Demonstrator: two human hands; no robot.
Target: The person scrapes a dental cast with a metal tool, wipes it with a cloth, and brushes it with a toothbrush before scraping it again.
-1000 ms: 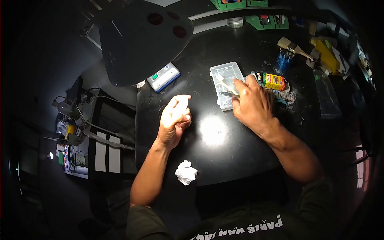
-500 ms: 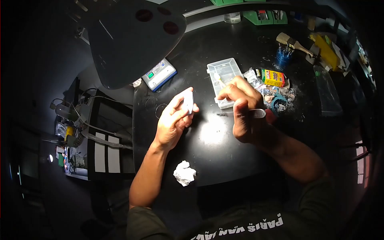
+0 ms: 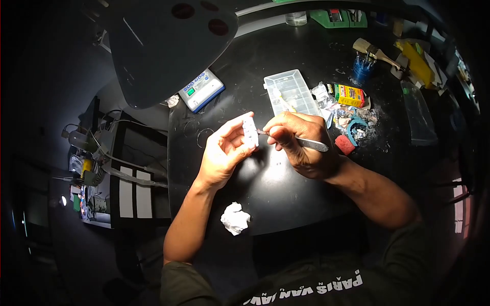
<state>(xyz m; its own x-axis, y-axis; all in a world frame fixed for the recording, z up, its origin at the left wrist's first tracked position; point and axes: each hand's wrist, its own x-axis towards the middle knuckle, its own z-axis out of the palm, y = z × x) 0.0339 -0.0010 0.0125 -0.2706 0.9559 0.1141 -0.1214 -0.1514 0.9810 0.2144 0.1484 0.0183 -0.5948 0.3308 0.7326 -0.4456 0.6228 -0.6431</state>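
1. The shirt at the bottom edge carries white lettering, seen upside down, that seems to read "PARIS"; a second word beside it is too blurred to make out.
2. Landmark: the clear plastic compartment box lying open on the black table. It holds a few pale, thin pieces; what they are cannot be told.
3. Just right of the box lies a small yellow-and-red carton; its print is too small to read.
4. Left of the box sits a white-and-blue device with a green display and buttons.
5. Right of and behind the box stand a blue holder and a paintbrush.
6. In front of the box, above the table, the left hand pinches a small white piece between thumb and fingertips.
7. The right hand is closed around a slim metal tool, its tip touching the white piece.
8. Well in front of the box, near the table's edge, lies a crumpled white tissue.
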